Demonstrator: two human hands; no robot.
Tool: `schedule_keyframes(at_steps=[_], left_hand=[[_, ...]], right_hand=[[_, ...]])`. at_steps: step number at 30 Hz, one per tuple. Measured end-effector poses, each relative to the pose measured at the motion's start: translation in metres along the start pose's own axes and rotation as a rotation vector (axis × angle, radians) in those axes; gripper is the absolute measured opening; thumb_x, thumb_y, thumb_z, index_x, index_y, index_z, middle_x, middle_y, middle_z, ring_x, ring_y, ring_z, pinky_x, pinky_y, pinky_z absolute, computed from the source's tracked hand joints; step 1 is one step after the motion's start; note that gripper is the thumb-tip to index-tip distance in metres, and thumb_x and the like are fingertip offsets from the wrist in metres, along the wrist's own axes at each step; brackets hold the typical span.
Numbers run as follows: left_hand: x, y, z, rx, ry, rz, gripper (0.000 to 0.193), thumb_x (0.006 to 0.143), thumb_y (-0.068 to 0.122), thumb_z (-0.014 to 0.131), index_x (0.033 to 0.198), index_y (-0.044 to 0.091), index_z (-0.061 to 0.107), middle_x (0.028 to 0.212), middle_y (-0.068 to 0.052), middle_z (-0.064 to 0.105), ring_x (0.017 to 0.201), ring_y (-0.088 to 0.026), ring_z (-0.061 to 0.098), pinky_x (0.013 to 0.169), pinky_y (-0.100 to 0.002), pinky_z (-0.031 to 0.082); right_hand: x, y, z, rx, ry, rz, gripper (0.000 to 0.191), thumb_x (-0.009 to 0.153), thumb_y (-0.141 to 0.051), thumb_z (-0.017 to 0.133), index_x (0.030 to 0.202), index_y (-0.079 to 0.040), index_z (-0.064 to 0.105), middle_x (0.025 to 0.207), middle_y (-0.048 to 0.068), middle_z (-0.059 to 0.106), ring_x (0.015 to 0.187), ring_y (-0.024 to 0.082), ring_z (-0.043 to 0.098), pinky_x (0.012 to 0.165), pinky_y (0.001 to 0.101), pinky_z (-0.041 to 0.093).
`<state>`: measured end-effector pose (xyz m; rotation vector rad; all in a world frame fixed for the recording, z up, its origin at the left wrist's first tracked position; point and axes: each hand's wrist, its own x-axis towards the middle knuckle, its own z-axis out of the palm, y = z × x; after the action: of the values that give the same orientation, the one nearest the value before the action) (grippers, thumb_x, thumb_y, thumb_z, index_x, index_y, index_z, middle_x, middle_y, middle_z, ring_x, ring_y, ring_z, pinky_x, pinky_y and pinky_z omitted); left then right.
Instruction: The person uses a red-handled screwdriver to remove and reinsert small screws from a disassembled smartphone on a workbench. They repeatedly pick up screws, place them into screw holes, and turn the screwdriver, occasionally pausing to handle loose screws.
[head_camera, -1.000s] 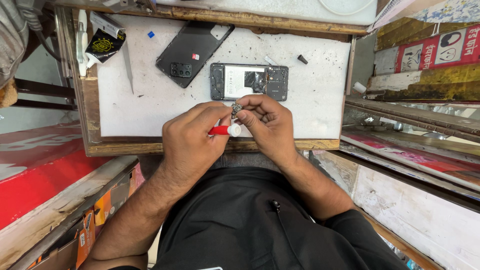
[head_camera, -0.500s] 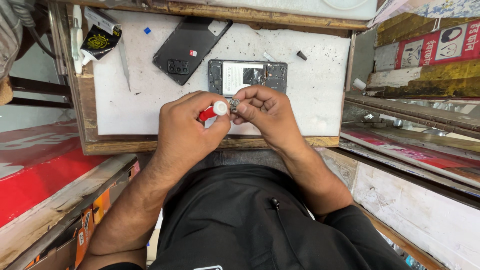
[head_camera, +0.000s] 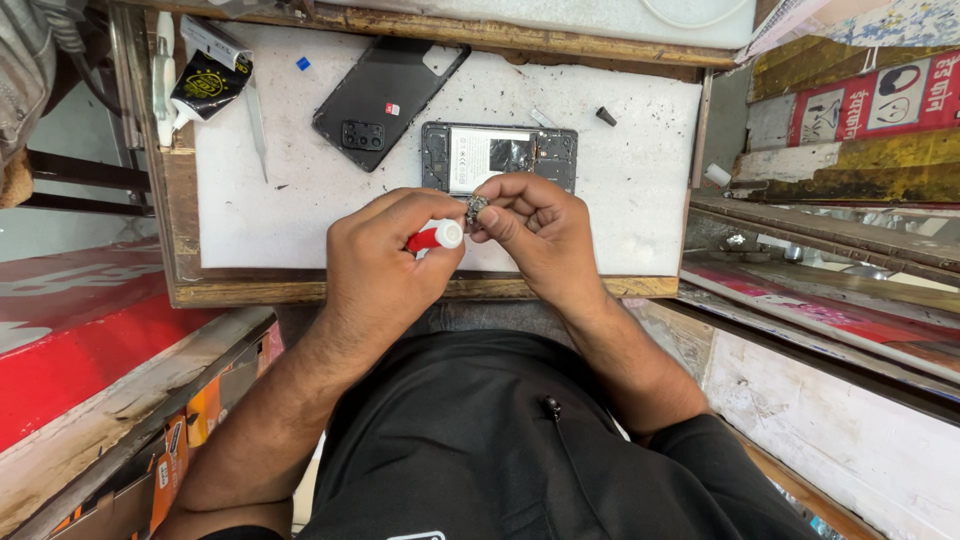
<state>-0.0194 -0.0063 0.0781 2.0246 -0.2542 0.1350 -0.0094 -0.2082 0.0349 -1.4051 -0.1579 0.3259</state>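
Red-handled, with a white end cap, the screwdriver (head_camera: 436, 237) sits in my left hand (head_camera: 385, 262), fingers curled tight around it and the cap pointing toward the other hand. My right hand (head_camera: 540, 235) is closed narrow, thumb and forefinger pinching a small metal part (head_camera: 476, 208) at the fingertips. I cannot tell whether the tool tip touches the part, since my fingers cover it. Both hands hover over the near edge of the white work mat (head_camera: 640, 170), which lies on a wooden tray (head_camera: 180, 240). Just beyond my knuckles lies the opened phone (head_camera: 500, 152), its insides facing up. To its left, tilted, lies the black back cover (head_camera: 385, 90), camera cutouts toward me. A black glue tube (head_camera: 205, 82) rests at the mat's far left corner. A small black cap (head_camera: 606, 116) lies near the far right.
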Motion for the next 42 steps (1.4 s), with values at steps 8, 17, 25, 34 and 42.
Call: schedule_keyframes(at_steps=[8, 17, 25, 34, 42], left_hand=[[-0.001, -0.004, 0.007, 0.150, 0.050, 0.120, 0.022, 0.096, 0.009, 0.079, 0.109, 0.003, 0.063, 0.095, -0.008, 0.067, 0.078, -0.018, 0.072, 0.062, -0.032, 0.059], [-0.005, -0.015, -0.002, -0.252, -0.061, -0.036, 0.014, 0.095, 0.000, 0.060, 0.108, 0.004, 0.056, 0.093, -0.008, 0.062, 0.077, -0.023, 0.067, 0.070, -0.034, 0.055], [-0.005, -0.047, -0.019, 0.393, -0.202, -0.152, 0.021, 0.086, 0.009, 0.072, 0.106, 0.003, 0.066, 0.097, -0.014, 0.072, 0.077, -0.034, 0.072, 0.067, -0.046, 0.058], [-0.018, -0.074, -0.018, 0.251, -0.120, -0.167, 0.023, 0.091, 0.006, 0.071, 0.113, 0.002, 0.071, 0.105, -0.016, 0.074, 0.085, -0.030, 0.074, 0.075, -0.040, 0.060], [-0.022, -0.093, -0.031, -0.336, 0.020, -0.357, 0.008, 0.103, 0.008, 0.065, 0.108, 0.002, 0.067, 0.084, 0.000, 0.062, 0.072, -0.006, 0.052, 0.066, -0.022, 0.044]], right_hand=[[-0.002, -0.003, 0.007, -0.053, 0.064, -0.042, 0.024, 0.105, -0.011, 0.069, 0.123, 0.003, 0.064, 0.105, 0.011, 0.073, 0.098, 0.013, 0.072, 0.086, 0.0265, 0.061], [0.001, 0.010, -0.002, 0.465, 0.023, 0.176, 0.026, 0.105, -0.013, 0.068, 0.124, 0.003, 0.061, 0.104, 0.015, 0.074, 0.097, 0.021, 0.075, 0.083, 0.0313, 0.063], [0.021, -0.009, -0.017, -0.116, 0.061, -0.107, 0.019, 0.108, -0.005, 0.063, 0.126, 0.003, 0.061, 0.107, 0.013, 0.073, 0.102, 0.018, 0.076, 0.086, 0.0288, 0.066], [0.070, -0.044, 0.006, -0.457, 0.005, -0.234, 0.019, 0.107, -0.006, 0.070, 0.125, -0.002, 0.066, 0.104, 0.006, 0.077, 0.090, 0.007, 0.073, 0.077, 0.0208, 0.062], [0.118, -0.075, 0.042, -0.802, -0.076, -0.627, 0.023, 0.105, -0.009, 0.078, 0.125, -0.007, 0.068, 0.110, 0.005, 0.076, 0.090, 0.014, 0.077, 0.079, 0.0282, 0.063]])
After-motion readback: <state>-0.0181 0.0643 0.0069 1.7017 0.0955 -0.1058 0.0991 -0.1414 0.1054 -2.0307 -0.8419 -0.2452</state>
